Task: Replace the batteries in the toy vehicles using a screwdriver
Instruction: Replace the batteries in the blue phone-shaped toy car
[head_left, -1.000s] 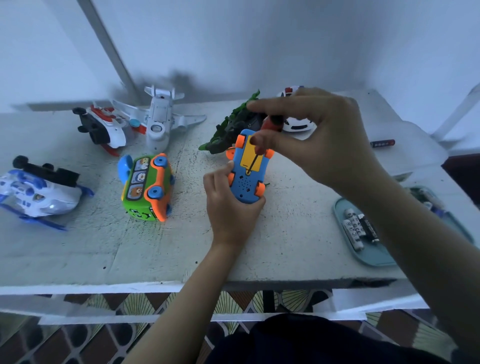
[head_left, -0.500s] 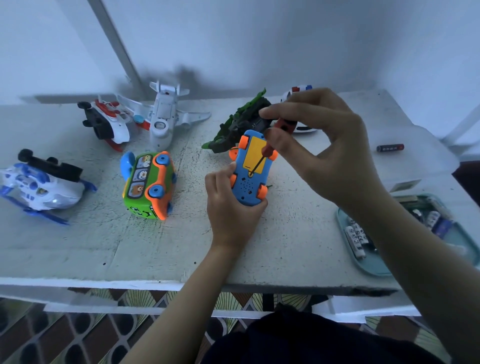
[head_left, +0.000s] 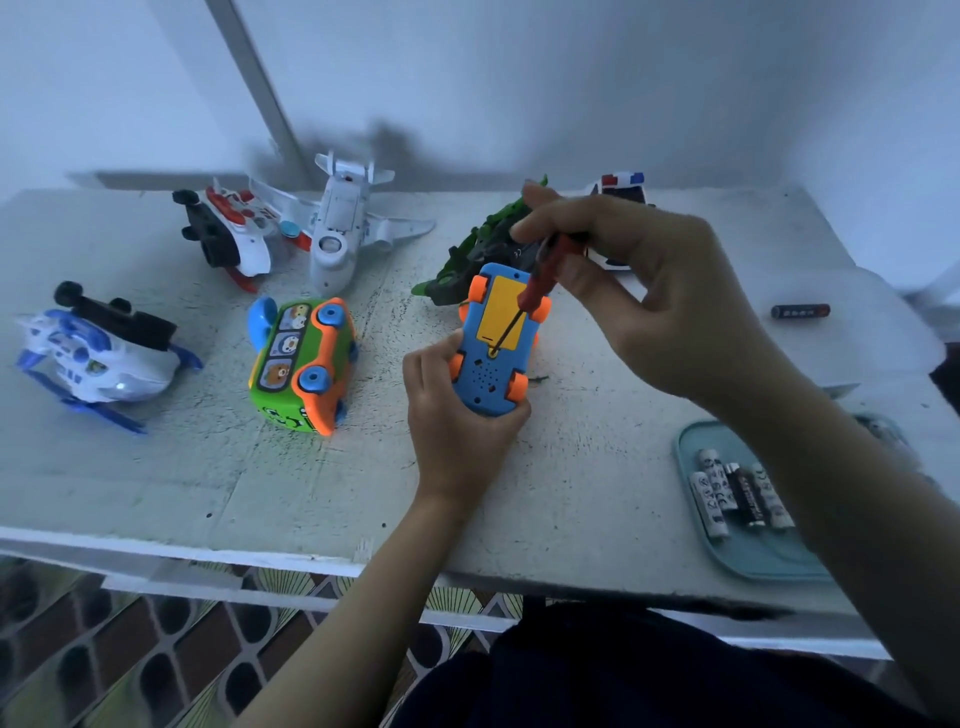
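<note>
Left hand (head_left: 460, 415) grips the upturned blue toy car (head_left: 496, 340); right hand (head_left: 654, 306) pinches a red screwdriver (head_left: 535, 288), tip on its yellow battery cover (head_left: 498, 317).

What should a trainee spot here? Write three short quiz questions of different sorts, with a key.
1. True or false: the left hand grips the screwdriver.
2. Where does the screwdriver's tip sit? A) at the lower edge of the yellow cover on the blue car; B) on a wheel of the green bus; C) on the loose battery.
3. Fill in: the batteries in the teal tray lie on the person's ____ side.
Key: 1 false, the right hand pinches it; 2 A; 3 right.
</note>
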